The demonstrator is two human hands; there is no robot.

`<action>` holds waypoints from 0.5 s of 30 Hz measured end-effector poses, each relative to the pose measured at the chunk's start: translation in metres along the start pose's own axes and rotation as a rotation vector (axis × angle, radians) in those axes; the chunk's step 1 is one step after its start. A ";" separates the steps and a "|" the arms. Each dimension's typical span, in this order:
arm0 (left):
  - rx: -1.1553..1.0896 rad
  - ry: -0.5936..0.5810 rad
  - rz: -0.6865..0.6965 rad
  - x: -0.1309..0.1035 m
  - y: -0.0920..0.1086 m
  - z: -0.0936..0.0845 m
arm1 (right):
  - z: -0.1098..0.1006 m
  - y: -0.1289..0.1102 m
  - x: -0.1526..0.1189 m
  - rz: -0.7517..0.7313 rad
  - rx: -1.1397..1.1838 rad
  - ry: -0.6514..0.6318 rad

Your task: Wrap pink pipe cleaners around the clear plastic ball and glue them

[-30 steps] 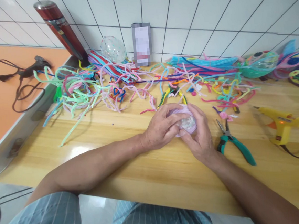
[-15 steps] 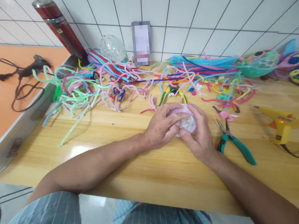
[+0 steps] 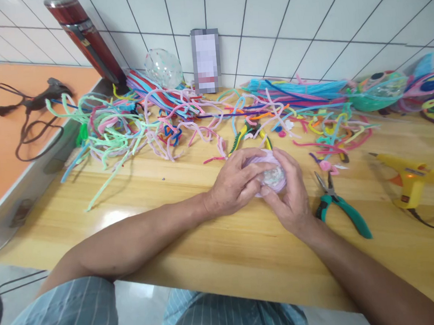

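Between my two hands is a clear ball wrapped in lilac pipe cleaner (image 3: 256, 158), its see-through middle facing up. My left hand (image 3: 237, 182) is closed on its left side, fingers reaching over the top. Around its right side curls my right hand (image 3: 290, 192), with the thumb at the near edge. The fingers hide part of the ball. Just beyond it lie yellow-and-green handled pliers (image 3: 239, 139), partly covered by pipe cleaners. Teal-handled needle-nose pliers (image 3: 342, 205) rest to the right of my right hand.
A yellow glue gun (image 3: 409, 175) with a lit orange light stands at the right. Loose pipe cleaners (image 3: 117, 135) and a blue bundle (image 3: 294, 87) line the back. By the tiled wall are a red flask (image 3: 85, 42), a clear ball (image 3: 163, 69) and a phone (image 3: 206, 60).
Both hands keep the same hold on the lilac-wrapped ball. The view has shifted very slightly; nothing else has visibly moved.
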State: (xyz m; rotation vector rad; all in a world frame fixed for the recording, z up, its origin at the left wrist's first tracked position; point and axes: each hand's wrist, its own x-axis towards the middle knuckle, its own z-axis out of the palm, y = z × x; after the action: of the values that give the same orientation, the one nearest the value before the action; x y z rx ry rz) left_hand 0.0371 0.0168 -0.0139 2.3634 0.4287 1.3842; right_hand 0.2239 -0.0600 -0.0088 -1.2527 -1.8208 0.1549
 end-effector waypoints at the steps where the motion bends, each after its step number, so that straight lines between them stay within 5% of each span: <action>1: -0.001 -0.001 -0.003 0.000 0.000 0.000 | 0.000 0.000 0.000 0.000 -0.006 -0.001; 15: 0.025 0.000 -0.004 0.001 0.000 0.000 | 0.001 0.002 0.000 -0.014 -0.003 0.009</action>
State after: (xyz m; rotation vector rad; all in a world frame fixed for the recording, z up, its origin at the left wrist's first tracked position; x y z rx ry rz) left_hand 0.0377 0.0172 -0.0132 2.3816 0.4532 1.3843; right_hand 0.2246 -0.0591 -0.0102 -1.2412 -1.8224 0.1386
